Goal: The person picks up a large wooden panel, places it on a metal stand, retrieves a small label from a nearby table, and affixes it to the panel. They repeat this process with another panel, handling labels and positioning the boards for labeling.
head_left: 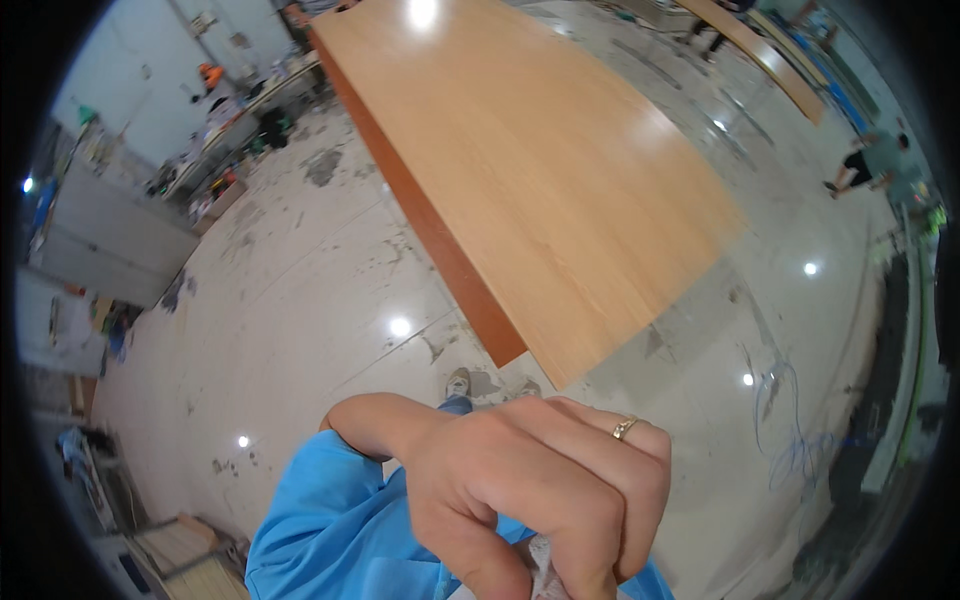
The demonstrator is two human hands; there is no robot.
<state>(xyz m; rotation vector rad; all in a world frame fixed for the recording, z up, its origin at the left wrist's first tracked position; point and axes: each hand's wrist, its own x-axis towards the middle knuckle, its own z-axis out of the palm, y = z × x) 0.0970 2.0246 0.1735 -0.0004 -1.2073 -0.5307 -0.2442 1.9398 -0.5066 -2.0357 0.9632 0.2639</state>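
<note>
My left hand (540, 470) is raised close in front of my body, back upward, with a gold-coloured ring on one finger. Its fingers curl downward and close around a crumpled whitish cloth (543, 568). Only a small part of that cloth shows between thumb and fingers. A blue sleeve (340, 520) covers the arm up to near the wrist. My right hand does not show. Just beyond my left hand lies the near end of a long wood-grain board (560, 190), apart from the hand. A reddish-brown panel (440, 250) shows beneath its left edge.
At the board's far end stands a person (310, 10), partly cut off. Another person (870, 160) is at the right, near a second long board (760, 50). A grey cabinet (110, 230) and cluttered shelving line the left wall. Thin blue cord (795, 440) lies loosely on the stained floor.
</note>
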